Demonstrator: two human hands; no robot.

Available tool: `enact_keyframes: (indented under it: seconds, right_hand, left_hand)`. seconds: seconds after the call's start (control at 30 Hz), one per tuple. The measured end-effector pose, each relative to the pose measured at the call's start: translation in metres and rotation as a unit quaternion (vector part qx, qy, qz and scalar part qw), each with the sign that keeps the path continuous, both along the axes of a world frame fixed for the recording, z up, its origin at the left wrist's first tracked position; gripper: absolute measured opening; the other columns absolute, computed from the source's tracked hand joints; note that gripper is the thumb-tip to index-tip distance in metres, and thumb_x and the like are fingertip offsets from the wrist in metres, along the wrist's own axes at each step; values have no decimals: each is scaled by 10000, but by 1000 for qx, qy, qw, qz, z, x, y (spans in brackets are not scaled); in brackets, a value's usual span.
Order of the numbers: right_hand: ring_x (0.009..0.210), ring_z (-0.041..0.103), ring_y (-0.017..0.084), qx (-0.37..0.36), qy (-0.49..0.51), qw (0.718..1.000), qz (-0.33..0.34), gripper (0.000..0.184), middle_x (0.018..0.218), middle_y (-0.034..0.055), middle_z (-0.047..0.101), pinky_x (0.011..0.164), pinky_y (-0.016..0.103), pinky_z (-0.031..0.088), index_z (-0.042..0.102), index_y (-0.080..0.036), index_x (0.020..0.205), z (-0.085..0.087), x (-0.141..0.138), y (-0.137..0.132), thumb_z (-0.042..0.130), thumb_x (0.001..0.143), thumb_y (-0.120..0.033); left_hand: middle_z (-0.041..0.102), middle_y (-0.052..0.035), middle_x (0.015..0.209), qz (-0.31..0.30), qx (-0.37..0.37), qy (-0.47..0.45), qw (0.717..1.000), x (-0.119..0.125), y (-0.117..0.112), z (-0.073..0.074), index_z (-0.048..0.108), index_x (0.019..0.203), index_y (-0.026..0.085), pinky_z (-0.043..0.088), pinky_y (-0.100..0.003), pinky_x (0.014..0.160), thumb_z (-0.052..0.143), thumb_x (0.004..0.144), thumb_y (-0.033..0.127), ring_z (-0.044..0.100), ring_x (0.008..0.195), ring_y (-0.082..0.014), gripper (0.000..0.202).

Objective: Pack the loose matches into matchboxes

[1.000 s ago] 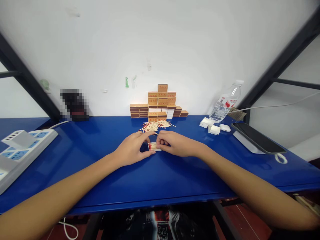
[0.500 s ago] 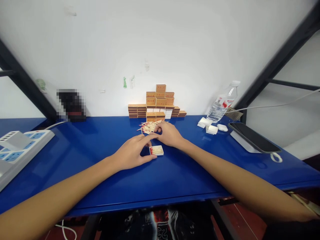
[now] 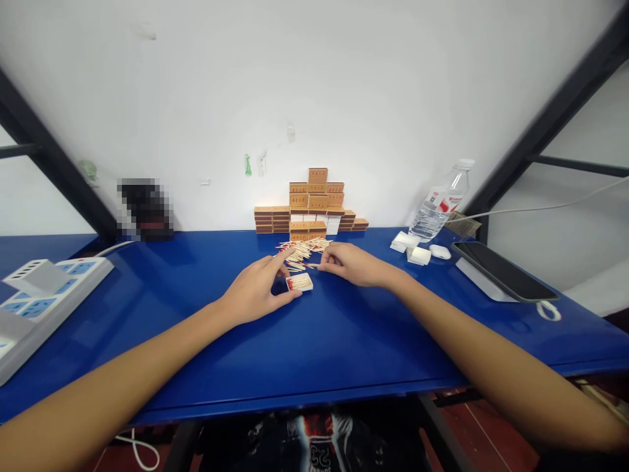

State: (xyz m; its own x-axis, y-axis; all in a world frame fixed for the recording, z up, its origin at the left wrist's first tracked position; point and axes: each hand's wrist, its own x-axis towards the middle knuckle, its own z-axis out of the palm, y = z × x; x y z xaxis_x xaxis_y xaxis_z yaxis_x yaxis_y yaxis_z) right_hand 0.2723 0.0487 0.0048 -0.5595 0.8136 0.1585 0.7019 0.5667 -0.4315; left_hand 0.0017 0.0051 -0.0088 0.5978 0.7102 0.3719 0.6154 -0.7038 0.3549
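My left hand point(image 3: 254, 290) curls round the left side of a small white matchbox tray point(image 3: 305, 284), thumb at its near edge and fingers at its far left corner. Inside the tray lie red-tipped matches, heads to the left. My right hand point(image 3: 354, 265) is closed in a pinch on a match point(image 3: 313, 265), whose head end points left, just behind the tray. Directly beyond both hands spreads a loose pile of matches point(image 3: 314, 246), partly covered by the left forefinger and right fingers.
Stacked matchboxes point(image 3: 317, 200) stand against the wall behind the pile. To the right are white paper pieces point(image 3: 419, 255), a white earphone case point(image 3: 439, 252), a leaning water bottle point(image 3: 435, 210) and a phone point(image 3: 501, 270). A power strip point(image 3: 73, 308) lies at left.
My left hand and the tray have shifted slightly left and away from me. My right hand has drawn right, off the left hand, with a match now showing in its fingertips.
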Motion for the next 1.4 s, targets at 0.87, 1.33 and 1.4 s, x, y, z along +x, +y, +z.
enact_keyframes:
  seconds: [0.87, 1.33, 1.4]
  right_hand:
    - [796, 558, 157, 9, -5, 995, 100, 46, 898, 39, 627, 715, 282, 423, 688, -176, 916, 9, -25, -34, 654, 936, -152]
    - [843, 577, 168, 34, 72, 985, 150, 51, 987, 63, 635, 761, 302, 460, 690, -176, 922, -2, -38, -38, 679, 947, -219]
    - [853, 583, 172, 34, 70, 986, 148, 57, 996, 66, 632, 767, 303, 465, 687, -175, 907, -5, -39, -37, 683, 943, -219]
  left_hand:
    - [712, -59, 1065, -48, -8, 7, 999, 0, -1, -3, 334, 1569, 250, 540, -418, 882, 700, 928, 445, 664, 1008, -255, 763]
    - [706, -95, 1214, -60, 3, -8, 998, 3, -3, -4, 364, 1555, 226, 564, -442, 954, 721, 914, 427, 690, 1083, -270, 761]
    - [715, -90, 1193, -60, 0, -8, 998, 3, -3, -5, 370, 1550, 224, 567, -441, 950, 727, 912, 425, 695, 1076, -269, 759]
